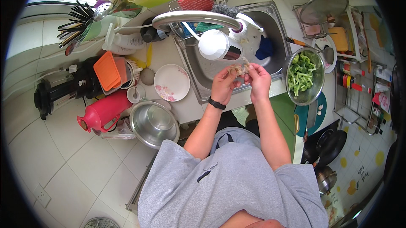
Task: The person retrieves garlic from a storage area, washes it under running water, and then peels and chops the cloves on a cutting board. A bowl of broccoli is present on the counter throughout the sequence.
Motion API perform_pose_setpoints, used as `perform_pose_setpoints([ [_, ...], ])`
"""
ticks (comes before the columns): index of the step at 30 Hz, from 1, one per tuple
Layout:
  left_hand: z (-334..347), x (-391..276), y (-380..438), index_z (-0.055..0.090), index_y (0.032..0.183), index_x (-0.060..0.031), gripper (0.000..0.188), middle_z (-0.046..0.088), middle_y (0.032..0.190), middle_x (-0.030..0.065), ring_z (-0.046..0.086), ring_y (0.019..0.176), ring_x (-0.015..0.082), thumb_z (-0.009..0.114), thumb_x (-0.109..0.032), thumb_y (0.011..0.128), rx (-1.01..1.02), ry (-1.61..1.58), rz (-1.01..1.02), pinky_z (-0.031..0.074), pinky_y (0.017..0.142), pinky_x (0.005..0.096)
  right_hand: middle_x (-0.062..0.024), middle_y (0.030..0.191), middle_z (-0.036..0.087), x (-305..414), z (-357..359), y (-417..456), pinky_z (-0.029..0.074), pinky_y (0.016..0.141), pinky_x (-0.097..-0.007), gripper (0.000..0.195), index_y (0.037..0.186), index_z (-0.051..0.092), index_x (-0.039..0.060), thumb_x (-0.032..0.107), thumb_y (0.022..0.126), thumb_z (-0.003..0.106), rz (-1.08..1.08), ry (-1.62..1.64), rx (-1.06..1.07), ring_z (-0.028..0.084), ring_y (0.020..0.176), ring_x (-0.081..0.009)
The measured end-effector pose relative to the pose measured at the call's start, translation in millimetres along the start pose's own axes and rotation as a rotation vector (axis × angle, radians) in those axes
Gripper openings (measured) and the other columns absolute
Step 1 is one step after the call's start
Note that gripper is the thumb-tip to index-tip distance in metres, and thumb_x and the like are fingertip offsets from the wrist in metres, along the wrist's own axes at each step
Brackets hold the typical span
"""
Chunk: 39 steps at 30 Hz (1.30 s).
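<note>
Over the sink's front edge, my left hand (222, 85) and my right hand (260, 80) meet with bent fingers. Between them they pinch a pale brown, papery piece of food (236, 69), perhaps garlic; its exact kind is too small to tell. Just beyond my fingers is the white faucet-mounted unit (213, 45) on a curved metal tap (193, 15). Below lies the stainless-steel sink (203, 79), with a dark blue cloth (264, 47) and small scraps in it. A steel bowl of chopped green vegetable (301, 72), seemingly broccoli, stands to the right of my right hand.
A floral plate (172, 82), a steel basin (154, 123) and a red thermos jug (106, 110) stand left. At right, a cleaver (311, 117) and small white cloves (319, 109) rest on a green cutting board (301, 113). A black pan (333, 147) sits nearer me.
</note>
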<state>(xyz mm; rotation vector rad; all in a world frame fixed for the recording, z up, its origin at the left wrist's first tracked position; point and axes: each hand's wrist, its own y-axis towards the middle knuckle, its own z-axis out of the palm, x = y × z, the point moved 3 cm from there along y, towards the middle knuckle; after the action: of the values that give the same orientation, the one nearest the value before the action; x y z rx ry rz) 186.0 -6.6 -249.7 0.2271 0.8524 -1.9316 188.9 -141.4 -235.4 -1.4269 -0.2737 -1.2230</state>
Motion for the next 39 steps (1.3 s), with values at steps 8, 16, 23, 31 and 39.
perform_pose_setpoints([
  [8,-2,-1,3,0.061,0.121,0.0051,0.028,0.068,0.112,0.0119,0.069,0.099,0.0219,0.061,-0.011,0.099,-0.027,0.077,-0.014,0.06,0.085,0.0334,-0.0016,0.086,0.066,8,-8,-11,0.048,0.063,-0.022,0.016,0.104,0.069,-0.0019,0.01,0.094,0.065,-0.238,-0.423,0.012,0.059,0.069,-0.0084],
  [16,11,-5,1,0.068,0.107,0.0089,0.02,0.071,0.098,0.0124,0.07,0.085,0.0176,0.07,-0.001,0.09,-0.147,0.395,0.1,0.061,0.075,0.0291,-0.0057,0.093,0.07,33,-4,-21,0.053,0.071,-0.025,0.019,0.108,0.069,-0.0044,0.005,0.092,0.067,-0.367,-0.525,0.235,0.065,0.076,-0.0117],
  [23,19,-6,0,0.069,0.102,0.0098,0.019,0.072,0.089,0.0112,0.07,0.076,0.0154,0.073,0.0,0.087,-0.147,0.494,0.149,0.06,0.068,0.0262,-0.0061,0.086,0.069,22,-6,-17,0.053,0.067,-0.025,0.015,0.104,0.069,-0.0055,0.002,0.092,0.066,-0.17,-0.269,0.133,0.066,0.073,-0.0124],
  [31,19,-2,0,0.07,0.098,0.0093,0.013,0.072,0.087,0.0114,0.069,0.075,0.0147,0.071,0.003,0.087,-0.201,0.447,0.192,0.059,0.066,0.0262,-0.0104,0.091,0.065,41,-2,-24,0.053,0.069,-0.027,0.019,0.105,0.067,-0.0071,-0.005,0.086,0.063,-0.554,-0.587,0.247,0.067,0.076,-0.0158],
  [39,16,12,0,0.069,0.097,0.0073,0.011,0.071,0.088,0.0094,0.069,0.077,0.015,0.07,0.001,0.088,-0.34,0.392,0.23,0.059,0.067,0.0266,-0.0132,0.095,0.065,50,0,-29,0.053,0.07,-0.0286,0.027,0.106,0.068,-0.0057,-0.011,0.081,0.061,-0.707,-0.711,0.281,0.067,0.082,-0.0206],
])
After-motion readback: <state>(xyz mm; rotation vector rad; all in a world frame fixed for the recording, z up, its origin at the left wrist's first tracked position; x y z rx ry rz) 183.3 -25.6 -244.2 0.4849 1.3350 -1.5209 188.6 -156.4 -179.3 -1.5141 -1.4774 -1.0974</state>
